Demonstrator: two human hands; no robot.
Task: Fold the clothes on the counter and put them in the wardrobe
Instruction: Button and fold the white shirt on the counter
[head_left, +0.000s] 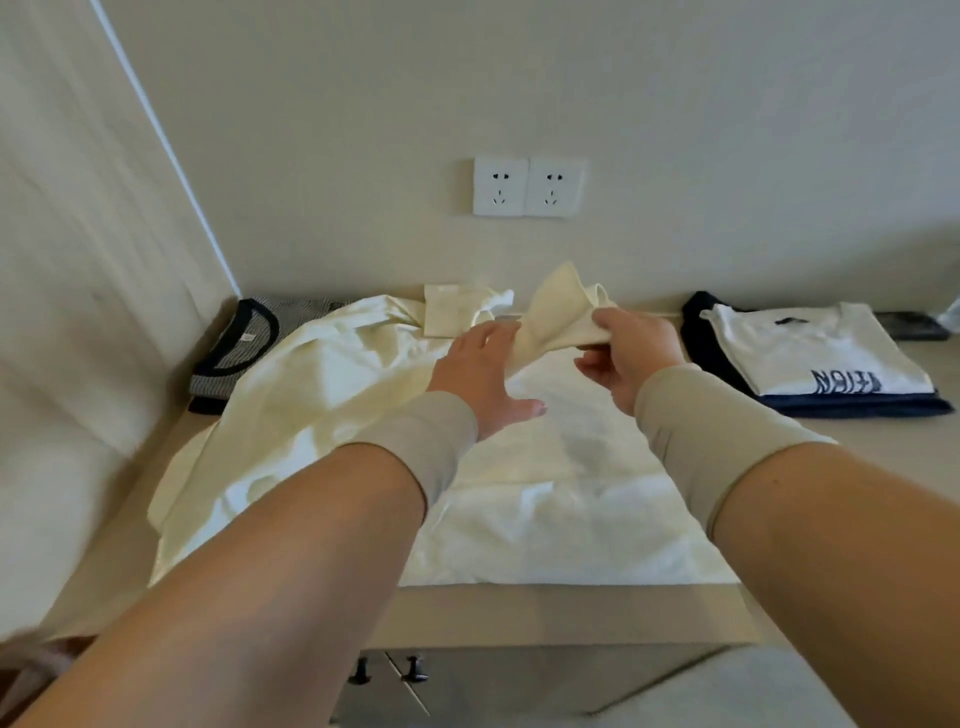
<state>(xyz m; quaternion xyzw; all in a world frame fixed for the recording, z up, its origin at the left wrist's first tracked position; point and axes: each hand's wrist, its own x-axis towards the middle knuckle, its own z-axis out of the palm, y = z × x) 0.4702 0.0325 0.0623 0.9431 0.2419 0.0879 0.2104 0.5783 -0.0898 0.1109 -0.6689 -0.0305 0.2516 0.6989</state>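
Cream shirt (332, 395) — one, spread crumpled over the middle of the counter (857, 462), its near hem lying along the counter's front edge and its left side spilling toward the curtain (78, 260).

Hands — two, both over the far part of the shirt. Right hand (631, 353): thumb and fingers pinch a raised cream sleeve end (558, 312), lifted clear of the counter. Left hand (480, 371): fingers straight and relaxed, tips touching the same raised cloth, gripping nothing.

Striped top (234, 348) — one, dark-collared, lying in the far left corner, partly under the cream shirt.

Folded pile — one, far right: a white printed shirt (810, 348) on top of a dark blue garment (857, 408), well apart from the cream shirt.

Wall sockets (527, 187) — two, side by side above the counter.

Cupboard knobs (387, 670) — two, dark, below the front edge.

Bare counter shows between the cream shirt and the folded pile, and along the right front.
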